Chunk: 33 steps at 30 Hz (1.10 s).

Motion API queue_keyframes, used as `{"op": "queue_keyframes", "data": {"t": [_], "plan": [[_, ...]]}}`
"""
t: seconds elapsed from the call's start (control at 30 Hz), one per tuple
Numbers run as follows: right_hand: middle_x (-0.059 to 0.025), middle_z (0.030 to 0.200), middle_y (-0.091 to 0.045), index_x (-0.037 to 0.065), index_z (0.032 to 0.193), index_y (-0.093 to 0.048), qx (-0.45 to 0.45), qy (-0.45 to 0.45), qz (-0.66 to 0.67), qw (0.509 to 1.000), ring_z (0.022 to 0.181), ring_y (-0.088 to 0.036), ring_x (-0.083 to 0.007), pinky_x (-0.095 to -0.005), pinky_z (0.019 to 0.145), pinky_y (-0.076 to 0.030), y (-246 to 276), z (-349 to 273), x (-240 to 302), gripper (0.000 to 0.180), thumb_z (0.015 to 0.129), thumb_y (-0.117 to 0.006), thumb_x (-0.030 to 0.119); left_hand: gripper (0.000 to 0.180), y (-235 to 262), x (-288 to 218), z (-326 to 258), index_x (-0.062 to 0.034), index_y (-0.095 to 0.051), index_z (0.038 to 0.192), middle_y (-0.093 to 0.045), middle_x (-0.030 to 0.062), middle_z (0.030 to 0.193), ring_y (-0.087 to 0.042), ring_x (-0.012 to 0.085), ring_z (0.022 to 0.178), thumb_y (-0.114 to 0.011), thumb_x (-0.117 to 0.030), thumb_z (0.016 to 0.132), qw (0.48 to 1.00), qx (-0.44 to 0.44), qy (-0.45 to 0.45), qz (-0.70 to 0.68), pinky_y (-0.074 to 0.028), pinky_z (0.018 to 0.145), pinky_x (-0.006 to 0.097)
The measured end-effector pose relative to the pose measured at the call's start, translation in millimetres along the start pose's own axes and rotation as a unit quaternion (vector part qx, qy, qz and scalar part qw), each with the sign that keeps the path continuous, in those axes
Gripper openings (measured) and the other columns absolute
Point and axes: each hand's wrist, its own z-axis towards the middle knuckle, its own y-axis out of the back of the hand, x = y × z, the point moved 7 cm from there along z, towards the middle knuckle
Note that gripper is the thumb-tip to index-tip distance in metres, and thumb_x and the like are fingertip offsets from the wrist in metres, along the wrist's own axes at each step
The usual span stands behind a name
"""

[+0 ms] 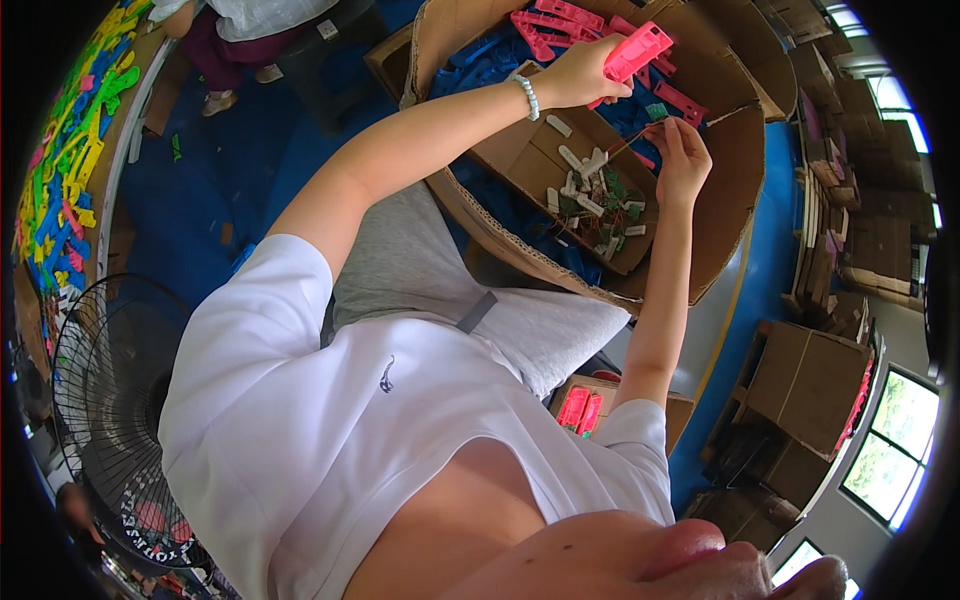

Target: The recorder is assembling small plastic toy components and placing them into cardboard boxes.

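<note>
The left hand (578,78) is closed around a pink plastic piece (637,50), gripping it near one end so the rest sticks out past the fingers. Just below and to the right of it, the right hand (683,160) pinches a small green part with thin wires (655,113) between thumb and fingertips, the other fingers loosely curled. The two hands are near each other but not touching, both held over a small cardboard tray (520,165) of white and green bits that lies under the right hand, inside a big cardboard box (720,220). More pink pieces (555,22) lie beyond the left hand. To bring the green part to the pink piece well, the left hand would best hold steady and turn the open side toward the right hand, while the right keeps a light pinch so the wires do not bend or snag.
</note>
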Motion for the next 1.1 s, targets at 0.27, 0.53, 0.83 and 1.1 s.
{"op": "queue_keyframes", "data": {"t": [0.27, 0.53, 0.83, 1.1], "plan": [[-0.0118, 0.088, -0.066, -0.006, 0.103, -0.063, 0.046, -0.036, 0.050, 0.997, 0.081, -0.066, -0.0196, -0.0309, 0.073, -0.054, -15.6, -1.1, -7.6, 0.014, 0.093, -0.061, 0.004, 0.057, -1.9, -6.4, -4.6, -0.0014, -0.047, 0.122, -0.064, 0.0059, 0.088, -0.061, 0.0119, 0.068, -0.073, -0.038, 0.086, 0.996, 0.029, 0.055, -0.072, -0.052, 0.064, 0.027], [-0.0132, 0.129, -0.054, 0.001, 0.106, -0.056, 0.083, -0.044, 0.092, 0.991, 0.118, -0.051, -0.0250, -0.0478, 0.094, -0.047, -36.8, -21.4, 7.6, 0.014, 0.099, -0.055, 0.012, 0.022, -26.0, -40.7, -19.0, -0.0011, -0.064, 0.103, -0.062, 0.0152, 0.096, -0.057, 0.0313, 0.093, -0.056, -0.019, 0.092, 0.971, 0.048, -0.163, 0.167, -0.045, 0.082, 0.041], [-0.0061, 0.104, -0.060, 0.004, 0.106, -0.056, 0.158, -0.049, 0.127, 0.978, 0.093, -0.054, -0.0143, -0.0309, 0.080, -0.044, -72.0, -32.0, 0.6, 0.014, 0.098, -0.057, 0.015, 0.032, 5.5, -62.0, -57.7, 0.0010, -0.068, 0.089, -0.069, 0.0175, 0.085, -0.063, 0.0296, 0.074, -0.049, -0.025, 0.091, 0.987, -0.014, -0.033, 0.157, -0.048, 0.070, 0.038], [-0.0092, 0.103, -0.061, 0.000, 0.105, -0.059, 0.079, -0.047, 0.199, 0.976, 0.093, -0.057, -0.0156, -0.0279, 0.077, -0.044, -62.8, -26.6, -21.4, 0.016, 0.094, -0.061, 0.011, 0.017, 5.1, -105.3, -74.3, -0.0025, -0.065, 0.091, -0.068, 0.0143, 0.088, -0.065, 0.0308, 0.086, -0.069, -0.018, 0.085, 0.981, -0.067, -0.050, 0.174, -0.049, 0.073, 0.040]]}}
